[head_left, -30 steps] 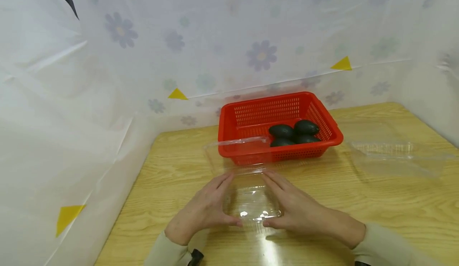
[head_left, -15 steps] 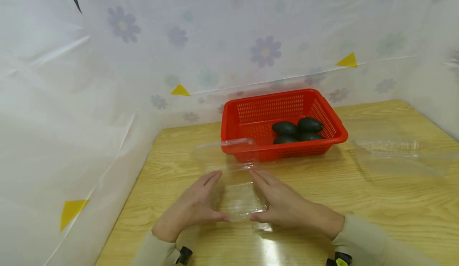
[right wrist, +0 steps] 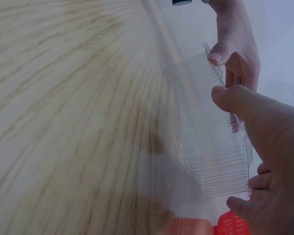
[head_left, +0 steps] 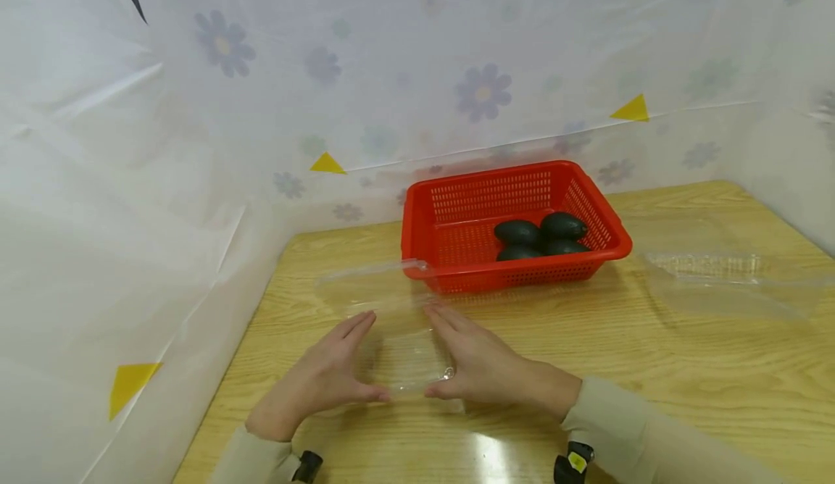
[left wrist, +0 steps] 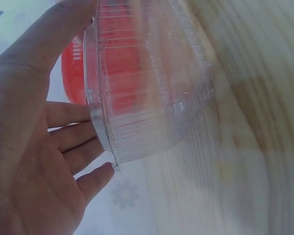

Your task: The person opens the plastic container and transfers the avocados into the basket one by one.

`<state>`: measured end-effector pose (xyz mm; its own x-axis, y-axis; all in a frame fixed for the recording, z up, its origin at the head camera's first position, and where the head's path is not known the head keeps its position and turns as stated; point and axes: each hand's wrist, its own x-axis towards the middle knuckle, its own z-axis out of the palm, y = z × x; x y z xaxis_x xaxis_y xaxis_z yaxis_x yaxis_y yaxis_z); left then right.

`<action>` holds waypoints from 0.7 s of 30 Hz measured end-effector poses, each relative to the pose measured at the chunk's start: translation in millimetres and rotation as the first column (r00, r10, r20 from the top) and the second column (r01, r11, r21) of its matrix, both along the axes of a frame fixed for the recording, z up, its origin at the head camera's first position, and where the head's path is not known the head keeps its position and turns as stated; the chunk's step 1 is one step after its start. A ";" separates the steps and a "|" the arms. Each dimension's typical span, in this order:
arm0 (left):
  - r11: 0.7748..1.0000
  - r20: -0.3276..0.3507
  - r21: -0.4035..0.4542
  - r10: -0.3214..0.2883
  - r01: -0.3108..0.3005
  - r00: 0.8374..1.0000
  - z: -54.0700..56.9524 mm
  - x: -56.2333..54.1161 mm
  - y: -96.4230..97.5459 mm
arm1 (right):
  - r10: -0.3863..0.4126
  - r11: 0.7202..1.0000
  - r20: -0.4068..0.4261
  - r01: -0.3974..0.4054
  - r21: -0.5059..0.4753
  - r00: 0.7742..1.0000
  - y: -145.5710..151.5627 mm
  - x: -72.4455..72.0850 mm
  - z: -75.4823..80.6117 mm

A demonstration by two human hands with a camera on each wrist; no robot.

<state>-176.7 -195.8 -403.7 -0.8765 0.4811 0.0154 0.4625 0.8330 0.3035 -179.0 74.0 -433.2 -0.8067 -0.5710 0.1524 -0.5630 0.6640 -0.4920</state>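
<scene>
A clear plastic clamshell container [head_left: 406,364] stands with its hinged lid [head_left: 372,287] raised at the back, overlapping the red basket's near left corner in the head view. My left hand [head_left: 320,375] holds its left side, thumb at the front rim and fingers farther back. The right hand [head_left: 485,364] grips the opposite side in the same way. Both wrist views show the ribbed walls of the container [left wrist: 142,93] close over the wood, with fingertips right at the rim. Through the clear plastic, nothing shows inside it.
Behind the container, a red plastic basket [head_left: 509,279] holds several dark green avocados [head_left: 517,232]. Another clear clamshell [head_left: 724,281] lies open at the right. The wooden table [head_left: 587,339] meets a flowered plastic sheet [head_left: 483,49] at the back and left.
Both hands have moved left together, carrying the clear container with its raised lid. The basket, the avocados and the other clamshell stay in place on the table.
</scene>
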 end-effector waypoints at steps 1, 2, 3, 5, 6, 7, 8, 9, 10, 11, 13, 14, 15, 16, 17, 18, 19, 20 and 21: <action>1.000 -0.002 0.000 0.000 0.000 1.000 0.0 -0.3 -2.0 | 0.004 1.000 -0.004 -0.004 0.001 1.000 -2.1 -0.8 0.1; 1.000 -0.004 -0.002 0.001 -0.001 1.000 0.2 -0.5 -3.8 | 0.007 1.000 -0.003 -0.007 0.002 1.000 -4.2 -1.4 0.5; 1.000 -0.004 -0.003 0.002 -0.002 1.000 0.2 -0.8 -5.5 | 0.009 1.000 -0.005 -0.009 0.002 1.000 -6.2 -2.0 0.6; 1.000 -0.005 -0.001 0.002 -0.002 1.000 0.3 -1.3 -8.8 | 0.016 1.000 -0.001 -0.016 0.003 1.000 -9.9 -3.1 1.1; 1.000 -0.005 0.000 0.003 -0.003 1.000 0.5 -1.3 -10.4 | 0.018 1.000 0.001 -0.018 0.011 1.000 -11.8 -3.7 1.3; 1.000 -0.008 -0.002 0.004 -0.004 1.000 0.5 -1.4 -12.0 | 0.019 1.000 0.005 -0.019 0.015 1.000 -13.7 -4.3 1.8; 1.000 -0.009 -0.003 0.008 -0.008 1.000 0.5 -1.4 -13.8 | 0.019 1.000 0.009 -0.020 0.022 1.000 -15.5 -4.9 2.2; 1.000 -0.009 -0.003 0.011 -0.011 1.000 0.4 -1.3 -15.6 | 0.021 0.999 0.007 -0.021 0.028 1.000 -17.4 -5.7 2.4; 1.000 -0.011 -0.003 0.014 -0.014 1.000 0.4 -1.1 -17.5 | 0.024 0.999 0.009 -0.024 0.033 1.000 -19.4 -6.5 2.7; 1.000 -0.011 -0.002 0.017 -0.017 1.000 0.3 -0.8 -19.5 | 0.028 0.999 0.006 -0.029 0.036 1.000 -21.4 -7.4 2.9; 1.000 -0.014 0.003 0.023 -0.023 1.000 0.0 -0.3 -23.7 | 0.036 0.999 -0.001 -0.036 0.040 0.999 -25.2 -9.2 3.2; 1.000 -0.016 0.006 0.023 -0.023 1.000 -0.1 0.0 -25.8 | 0.041 0.998 -0.005 -0.041 0.041 0.999 -27.0 -10.1 3.4; 1.000 -0.019 0.009 0.023 -0.023 1.000 -0.1 0.3 -27.8 | 0.046 0.998 -0.007 -0.045 0.041 0.999 -28.8 -10.8 3.4; 1.000 -0.021 0.015 0.024 -0.023 0.999 -0.3 0.4 -29.7 | 0.050 0.998 -0.004 -0.050 0.038 0.999 -30.5 -11.4 3.7; 1.000 -0.024 0.019 0.023 -0.022 0.999 -0.5 0.4 -31.5 | 0.052 0.998 -0.002 -0.052 0.040 0.999 -32.1 -11.9 3.9; 1.000 -0.030 0.021 0.021 -0.020 0.999 -0.5 0.4 -33.3 | 0.054 0.998 0.003 -0.054 0.040 0.999 -33.6 -12.4 4.2; 1.000 -0.035 0.022 0.020 -0.020 0.999 -0.8 0.1 -34.7 | 0.055 0.998 0.010 -0.056 0.041 0.998 -35.1 -12.9 4.3; 1.000 -0.041 0.022 0.019 -0.018 0.999 -1.0 -0.4 -36.1 | 0.057 0.997 0.016 -0.058 0.045 0.998 -36.4 -13.5 4.5; 1.000 -0.045 0.025 0.018 -0.017 0.999 -1.4 -1.0 -37.4 | 0.057 0.997 0.026 -0.058 0.048 0.998 -37.7 -14.1 4.7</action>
<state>-177.6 -233.2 -405.1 -0.8830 0.4646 0.0672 0.4617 0.8335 0.3035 -193.1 36.2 -428.5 -0.7752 -0.6230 0.1042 -0.5894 0.6541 -0.4741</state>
